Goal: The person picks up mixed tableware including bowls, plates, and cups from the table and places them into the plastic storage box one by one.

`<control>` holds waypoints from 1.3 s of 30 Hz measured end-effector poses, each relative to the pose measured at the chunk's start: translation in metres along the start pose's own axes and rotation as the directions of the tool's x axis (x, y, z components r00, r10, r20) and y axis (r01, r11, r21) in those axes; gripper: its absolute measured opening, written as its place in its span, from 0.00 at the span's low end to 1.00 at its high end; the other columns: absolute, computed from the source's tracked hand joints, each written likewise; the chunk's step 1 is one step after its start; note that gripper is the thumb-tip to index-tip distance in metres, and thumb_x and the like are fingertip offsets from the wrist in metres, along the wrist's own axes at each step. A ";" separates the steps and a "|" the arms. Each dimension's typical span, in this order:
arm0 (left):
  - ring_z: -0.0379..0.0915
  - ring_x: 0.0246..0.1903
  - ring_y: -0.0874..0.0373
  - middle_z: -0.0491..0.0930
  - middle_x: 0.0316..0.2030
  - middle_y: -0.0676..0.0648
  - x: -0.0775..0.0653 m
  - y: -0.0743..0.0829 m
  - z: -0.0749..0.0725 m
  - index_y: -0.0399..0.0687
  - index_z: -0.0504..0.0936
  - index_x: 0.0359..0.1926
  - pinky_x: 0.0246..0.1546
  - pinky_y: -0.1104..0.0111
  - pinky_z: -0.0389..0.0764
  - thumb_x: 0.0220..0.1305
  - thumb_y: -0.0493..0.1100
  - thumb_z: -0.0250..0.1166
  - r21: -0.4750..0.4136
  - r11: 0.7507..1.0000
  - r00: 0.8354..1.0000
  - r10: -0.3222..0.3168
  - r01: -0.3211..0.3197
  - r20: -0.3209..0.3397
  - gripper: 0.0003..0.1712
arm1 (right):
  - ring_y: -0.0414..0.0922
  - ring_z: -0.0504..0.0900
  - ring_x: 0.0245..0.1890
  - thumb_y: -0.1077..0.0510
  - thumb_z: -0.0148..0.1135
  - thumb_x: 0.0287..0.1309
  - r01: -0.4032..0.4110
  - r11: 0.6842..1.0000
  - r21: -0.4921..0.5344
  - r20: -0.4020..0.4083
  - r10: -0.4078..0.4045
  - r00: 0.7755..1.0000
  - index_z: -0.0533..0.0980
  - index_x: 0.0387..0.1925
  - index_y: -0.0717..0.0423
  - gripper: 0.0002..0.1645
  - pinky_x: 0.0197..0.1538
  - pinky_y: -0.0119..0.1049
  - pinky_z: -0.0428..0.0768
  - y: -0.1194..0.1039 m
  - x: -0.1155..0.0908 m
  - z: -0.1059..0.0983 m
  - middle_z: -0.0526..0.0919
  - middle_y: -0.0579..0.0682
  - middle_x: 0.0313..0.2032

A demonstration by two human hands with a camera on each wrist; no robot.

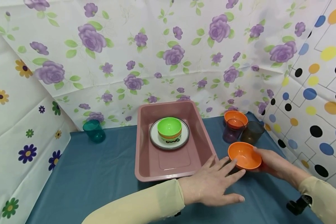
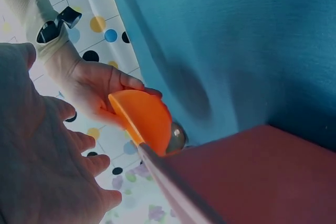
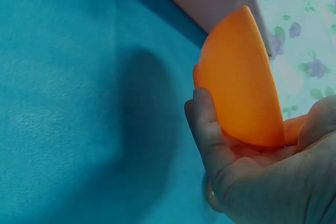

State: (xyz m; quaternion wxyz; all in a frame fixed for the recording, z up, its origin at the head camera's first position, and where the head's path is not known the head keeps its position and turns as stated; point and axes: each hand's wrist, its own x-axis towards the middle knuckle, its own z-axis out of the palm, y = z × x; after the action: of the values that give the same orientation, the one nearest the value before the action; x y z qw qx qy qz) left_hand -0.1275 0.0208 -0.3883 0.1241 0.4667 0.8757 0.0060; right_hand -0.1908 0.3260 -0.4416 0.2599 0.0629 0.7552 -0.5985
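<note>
My right hand (image 1: 271, 163) holds an orange bowl (image 1: 245, 155) by its side, thumb at the rim and fingers beneath, as the right wrist view shows. The bowl is raised over the table, casting a shadow on the cloth. My left hand (image 1: 212, 183) is spread with straight fingers, its fingertips overlapping the bowl's near left side in the head view; the left wrist view shows those fingers apart from it. Left of the hands stands a pink tub (image 1: 138, 149). In it a white plate (image 1: 154, 137) with a dark rim bears stacked bowls, a green bowl (image 1: 169, 126) on top.
Behind the held bowl stand a purple cup (image 1: 231, 133), a dark grey cup (image 1: 253, 133) and another orange bowl (image 1: 236, 116). A teal cup (image 1: 94, 132) stands at the table's far left. Patterned cloth walls (image 1: 156, 56) border the blue tablecloth (image 1: 100, 177).
</note>
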 end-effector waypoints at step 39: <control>0.26 0.80 0.51 0.32 0.82 0.52 -0.085 -0.092 -0.021 0.66 0.41 0.83 0.76 0.46 0.30 0.74 0.76 0.35 -0.059 0.978 0.959 -0.210 0.202 -0.192 0.45 | 0.51 0.85 0.52 0.41 0.39 0.82 0.081 0.980 0.182 0.073 -0.095 0.993 0.45 0.80 0.63 0.42 0.58 0.52 0.80 -0.108 0.010 0.063 0.65 0.68 0.70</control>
State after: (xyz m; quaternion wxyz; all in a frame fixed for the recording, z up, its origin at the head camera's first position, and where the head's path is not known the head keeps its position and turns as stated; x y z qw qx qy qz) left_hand -0.1616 -0.0984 -0.3614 0.0458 0.3675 0.9272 0.0562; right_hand -0.2235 0.2350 -0.3617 0.2569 0.0281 0.6892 -0.6769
